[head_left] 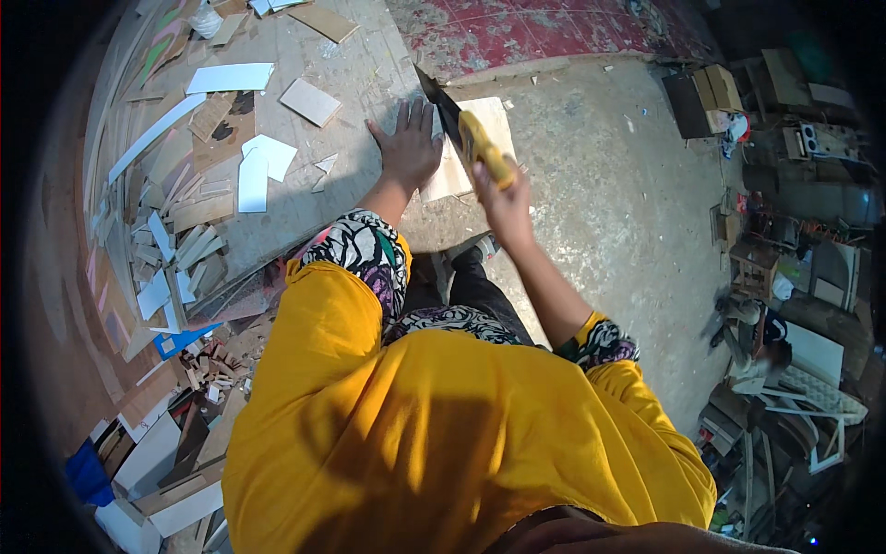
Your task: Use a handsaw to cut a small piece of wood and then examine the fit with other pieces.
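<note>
A pale wooden board point(447, 177) lies over the right edge of the worktable, part of it jutting past the edge. My left hand point(413, 148) rests flat on it, fingers spread and pointing away from me. My right hand point(505, 196) is wrapped round the yellow handle of a handsaw point(486, 150). The saw's dark blade slants away to the upper left, across the board and close beside my left fingertips. How deep the blade sits in the wood cannot be made out.
The worktable point(355, 69) carries white and brown offcuts, with a small board point(310, 102) near the middle. Heaped wood scraps point(198, 226) lie at the left. A person point(761, 337) is low down at the far right, among frames and boards. Cardboard boxes point(711, 97) stand at upper right.
</note>
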The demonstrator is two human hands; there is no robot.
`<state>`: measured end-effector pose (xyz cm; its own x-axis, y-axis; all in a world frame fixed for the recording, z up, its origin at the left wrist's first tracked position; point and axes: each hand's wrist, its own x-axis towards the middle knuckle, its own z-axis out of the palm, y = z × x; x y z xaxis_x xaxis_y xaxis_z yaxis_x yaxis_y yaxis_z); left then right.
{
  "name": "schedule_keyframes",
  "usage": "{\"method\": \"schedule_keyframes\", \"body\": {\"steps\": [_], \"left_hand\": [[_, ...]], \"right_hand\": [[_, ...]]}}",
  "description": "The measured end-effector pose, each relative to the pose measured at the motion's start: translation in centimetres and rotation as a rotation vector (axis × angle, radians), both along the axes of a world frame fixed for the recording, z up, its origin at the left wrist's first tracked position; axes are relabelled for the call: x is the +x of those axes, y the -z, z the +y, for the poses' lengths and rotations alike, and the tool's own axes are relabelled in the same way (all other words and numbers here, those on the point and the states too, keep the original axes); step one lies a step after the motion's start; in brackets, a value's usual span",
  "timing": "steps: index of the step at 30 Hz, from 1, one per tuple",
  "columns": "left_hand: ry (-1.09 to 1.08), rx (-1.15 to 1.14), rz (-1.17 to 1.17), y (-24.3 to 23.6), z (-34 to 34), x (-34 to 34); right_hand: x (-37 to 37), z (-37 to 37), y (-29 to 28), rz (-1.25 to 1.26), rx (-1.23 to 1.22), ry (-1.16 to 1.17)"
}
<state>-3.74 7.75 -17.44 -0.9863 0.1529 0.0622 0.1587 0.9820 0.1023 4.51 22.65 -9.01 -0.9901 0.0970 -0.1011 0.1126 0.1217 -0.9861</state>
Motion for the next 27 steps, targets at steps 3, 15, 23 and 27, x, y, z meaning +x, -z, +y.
{"method": "schedule_keyframes", "body": {"steps": [3, 15, 23, 27], "left_hand": [[-0.006, 0.026, -0.009, -0.2, 0.0, 0.1], [-0.018, 0.056, -0.084, -1.3, 0.3, 0.2], [-0.004, 0.047, 0.015, 0.4, 0.0, 0.1], [0.021, -0.003, 0.026, 0.6, 0.1, 0.0]], "right_hand": [[2.9, -0.7, 1.5, 0.121, 0.038, 0.006], [3.5, 0.4, 2.9, 0.325, 0.186, -0.015], [-0.9, 2.5, -1.2, -0.230, -0.648, 0.134], [-1.4, 0.7, -3.0, -0.196, -0.305, 0.022]]}}
